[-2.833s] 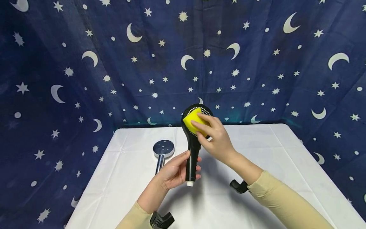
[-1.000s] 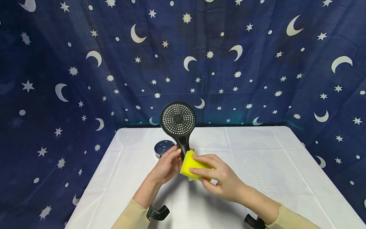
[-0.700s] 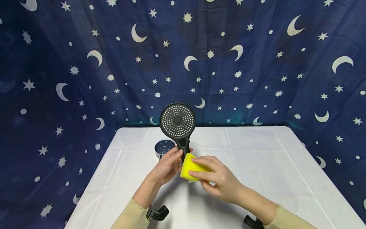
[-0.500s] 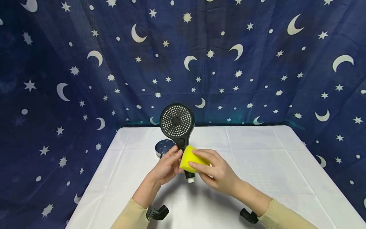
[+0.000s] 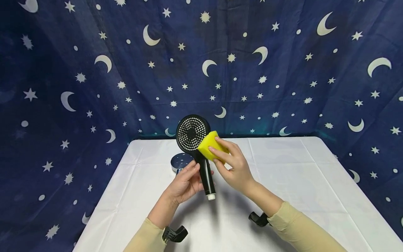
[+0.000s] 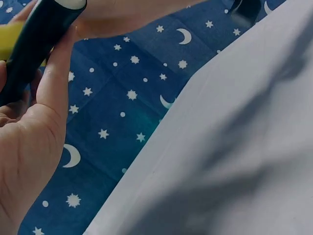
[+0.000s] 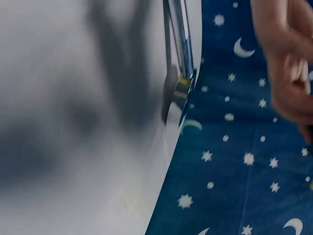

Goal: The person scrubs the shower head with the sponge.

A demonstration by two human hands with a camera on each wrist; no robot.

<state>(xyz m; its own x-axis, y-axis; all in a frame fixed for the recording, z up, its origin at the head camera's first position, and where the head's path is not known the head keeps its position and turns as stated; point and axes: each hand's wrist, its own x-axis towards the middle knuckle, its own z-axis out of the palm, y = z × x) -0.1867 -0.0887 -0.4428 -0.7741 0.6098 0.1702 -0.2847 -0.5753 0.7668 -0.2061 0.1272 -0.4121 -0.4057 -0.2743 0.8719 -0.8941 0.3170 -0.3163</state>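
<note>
In the head view a black handheld shower head (image 5: 191, 133) is raised above the table, its dotted round face up and the white-tipped end of its handle down. My left hand (image 5: 185, 183) grips the handle, thumb along the near side and fingertips showing past the far side. A yellow sponge (image 5: 211, 145) is pinched in my right hand (image 5: 234, 164); its corner overlaps the lower right rim of the face, where the handle begins. The left wrist view shows the dark handle (image 6: 36, 46) in my left hand (image 6: 36, 142), with yellow behind it.
Behind my left hand, a chrome shower head (image 5: 181, 161) lies on the white-covered table (image 5: 283, 175), partly hidden. Its shiny handle (image 7: 181, 39) shows in the right wrist view. A dark blue curtain (image 5: 201, 42) with moons and stars hangs behind the table.
The sponge first left the dotted face for the lower handle, then came back up along the handle to the rim. The shower head shifted left and tilted. My left hand kept its grip.
</note>
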